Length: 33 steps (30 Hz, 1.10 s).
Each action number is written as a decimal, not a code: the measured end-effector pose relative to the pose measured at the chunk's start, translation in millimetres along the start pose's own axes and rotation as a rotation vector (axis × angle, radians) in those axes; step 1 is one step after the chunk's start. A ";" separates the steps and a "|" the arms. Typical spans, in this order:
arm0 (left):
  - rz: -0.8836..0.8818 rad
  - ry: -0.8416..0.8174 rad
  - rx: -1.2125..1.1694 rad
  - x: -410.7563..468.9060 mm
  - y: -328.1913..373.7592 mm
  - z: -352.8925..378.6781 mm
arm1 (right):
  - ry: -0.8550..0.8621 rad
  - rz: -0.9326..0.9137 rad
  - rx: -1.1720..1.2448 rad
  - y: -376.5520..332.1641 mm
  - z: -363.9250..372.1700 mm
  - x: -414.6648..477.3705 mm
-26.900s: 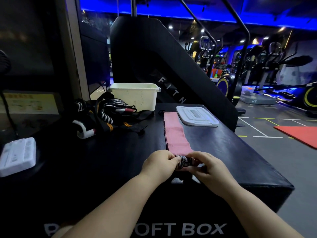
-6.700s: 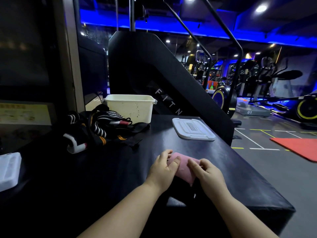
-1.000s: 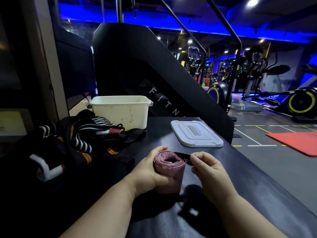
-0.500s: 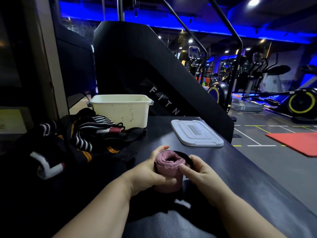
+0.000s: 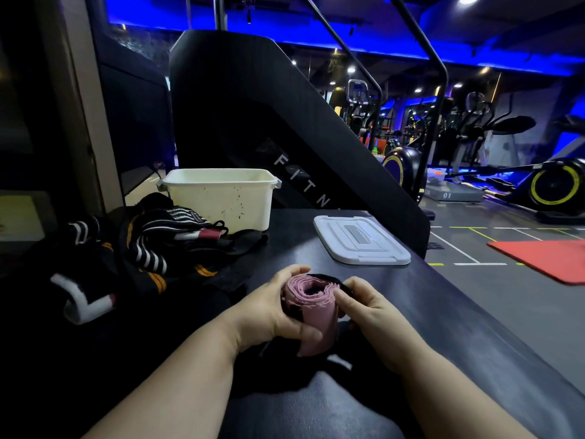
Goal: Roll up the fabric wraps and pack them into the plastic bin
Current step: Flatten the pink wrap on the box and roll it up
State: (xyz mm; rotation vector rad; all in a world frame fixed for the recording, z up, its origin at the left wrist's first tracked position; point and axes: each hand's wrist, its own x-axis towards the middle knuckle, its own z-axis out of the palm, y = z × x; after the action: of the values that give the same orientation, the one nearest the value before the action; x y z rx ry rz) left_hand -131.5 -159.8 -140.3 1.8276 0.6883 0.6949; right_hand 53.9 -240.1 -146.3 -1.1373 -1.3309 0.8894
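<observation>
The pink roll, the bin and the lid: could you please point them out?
pink roll (image 5: 318, 324), head view, on its outer layer.
bin (image 5: 221, 204), head view, on its front wall.
lid (image 5: 361, 243), head view, on its flat top.

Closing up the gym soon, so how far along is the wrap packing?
Done: the pink wrap is rolled. In hand: left hand and right hand grip it. Left: putting it in the bin, then rolling the dark pile of wraps; the lid lies off.
</observation>
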 end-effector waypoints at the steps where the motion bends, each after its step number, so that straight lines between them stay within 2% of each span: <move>1: 0.020 0.001 0.001 0.0 1.3 1.3 | 0.006 0.012 -0.005 0.4 -0.1 0.4; 5: 0.054 -0.003 0.003 0.1 1.4 3.2 | 0.019 0.077 -0.014 5.4 -2.6 2.3; 10: 0.038 0.022 -0.009 2.3 -4.3 4.9 | 0.020 0.056 -0.031 6.8 -2.9 3.5; 14: 0.047 0.116 0.030 6.0 -8.2 5.1 | -0.009 0.010 -0.033 4.7 -5.8 1.7; 18: 0.048 0.181 0.043 7.2 -7.9 11.0 | 0.053 -0.006 -0.060 5.3 -3.3 3.2; 23: 0.014 0.077 0.032 5.4 -5.6 7.6 | 0.120 0.022 -0.091 8.0 -1.7 2.0; 27: -0.020 -0.052 -0.032 3.9 -4.6 2.9 | 0.149 0.035 0.046 5.8 -4.1 4.0; 33: 0.028 0.012 -0.025 3.5 -5.2 5.6 | 0.101 0.048 0.031 7.1 -6.1 3.0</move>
State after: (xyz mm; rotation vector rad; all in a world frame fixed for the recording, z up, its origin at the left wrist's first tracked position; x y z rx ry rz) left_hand -125.8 -159.1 -146.4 1.8149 0.6605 0.7301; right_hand 61.0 -236.0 -151.7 -1.1788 -1.2082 0.8729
